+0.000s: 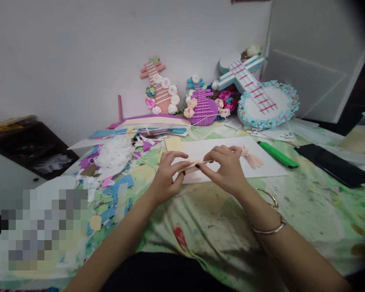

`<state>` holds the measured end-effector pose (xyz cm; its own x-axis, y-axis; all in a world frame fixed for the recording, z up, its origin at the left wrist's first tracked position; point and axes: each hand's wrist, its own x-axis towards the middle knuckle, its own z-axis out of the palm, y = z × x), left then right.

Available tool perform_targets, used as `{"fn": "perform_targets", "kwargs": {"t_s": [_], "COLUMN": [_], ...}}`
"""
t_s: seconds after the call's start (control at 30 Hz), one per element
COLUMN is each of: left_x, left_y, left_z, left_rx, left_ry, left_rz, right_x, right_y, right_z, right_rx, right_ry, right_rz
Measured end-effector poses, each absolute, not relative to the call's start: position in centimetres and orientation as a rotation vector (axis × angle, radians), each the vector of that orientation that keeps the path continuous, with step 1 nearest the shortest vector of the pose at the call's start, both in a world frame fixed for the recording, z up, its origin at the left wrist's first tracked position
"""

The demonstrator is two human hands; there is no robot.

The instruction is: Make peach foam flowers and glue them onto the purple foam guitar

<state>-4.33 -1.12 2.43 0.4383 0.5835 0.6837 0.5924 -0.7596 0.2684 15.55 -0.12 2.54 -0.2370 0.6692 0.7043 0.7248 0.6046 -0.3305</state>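
Observation:
My left hand and my right hand meet over a white sheet and pinch the two ends of a thin peach foam strip. Both hands have their fingers curled closed on it. A small peach tassel-like piece lies on the sheet just right of my right hand. Two bangles sit on my right wrist.
A green marker and a black phone lie to the right. White string and foam scraps pile up at the left. Foam guitar crafts with paper flowers lean on the back wall. The stained cloth covers the table.

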Motion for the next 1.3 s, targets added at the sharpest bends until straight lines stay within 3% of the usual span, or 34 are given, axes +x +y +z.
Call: {"fn": "perform_targets", "kwargs": {"t_s": [0.77,1.3], "left_x": [-3.85,-4.13], "left_y": [-1.38,-1.88], "left_z": [2.62,2.80], "left_rx": [-2.578,-2.623], "left_ry": [-0.898,-0.809], "left_rz": [-1.389,-1.283], "right_x": [15.46,15.58], "right_y": [-0.29,-0.26], "right_z": [3.03,3.09], "right_rx": [-1.157,-1.189], "right_ry": [-1.945,-1.935], "right_rz": [0.026,0.082]}}
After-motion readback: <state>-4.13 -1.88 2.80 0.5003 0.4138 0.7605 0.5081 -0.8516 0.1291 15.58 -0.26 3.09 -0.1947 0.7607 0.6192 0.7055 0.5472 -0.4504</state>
